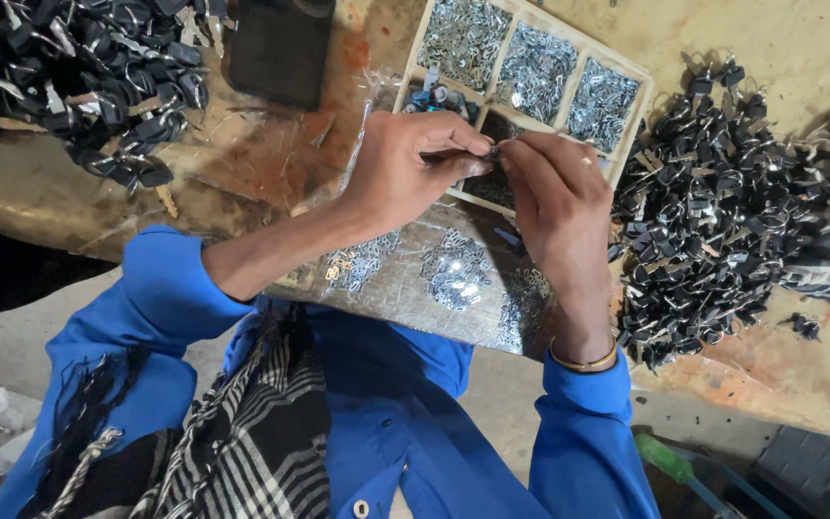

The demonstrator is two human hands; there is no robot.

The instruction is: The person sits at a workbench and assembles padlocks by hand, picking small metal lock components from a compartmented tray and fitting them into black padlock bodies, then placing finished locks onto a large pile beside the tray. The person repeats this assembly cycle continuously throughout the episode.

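— While the count runs from the biggest lot down, what comes first?

— Item one: worn tan work surface [799, 38], stained rust-red in places. Item two: heap of small black fittings with metal loops [713, 221], spread at the right. Item three: second heap of the same black fittings [88, 77], top left, well apart from the first.

— Next in size?

— Item four: wooden tray [642, 77], split into compartments, the far three filled with small silver metal pieces. Item five: clear plastic sheet [405, 288], just below the tray, carrying loose clusters of silver bits. Item six: dark flat block [280, 48], between the left heap and the tray.

— And the hands?

— Item seven: left hand [405, 168], blue sleeve, thumb and forefinger pinched nearly closed. Item eight: right hand [559, 192], gold bangle [583, 363] at the wrist, fingertips pinched likewise. Both meet over the tray's near edge.

— What do they hold?

— Item nine, smallest: one tiny dark part [494, 150], gripped between the two sets of fingertips, held above the tray. Its exact shape is too small to tell.
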